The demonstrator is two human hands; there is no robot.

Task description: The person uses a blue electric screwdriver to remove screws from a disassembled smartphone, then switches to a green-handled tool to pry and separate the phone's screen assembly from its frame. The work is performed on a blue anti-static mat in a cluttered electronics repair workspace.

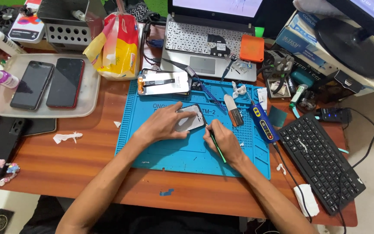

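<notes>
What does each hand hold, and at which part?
The right hand pinches a thin green tool near its tip. The left hand presses on the phone, not lifting it.

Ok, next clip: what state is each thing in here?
Left hand: pressed flat on the opened phone.
Right hand: gripping a green tool, tip at the phone's edge.
Two phones in tray: screens dark, face up.
Laptop: lid open, screen lit.
</notes>
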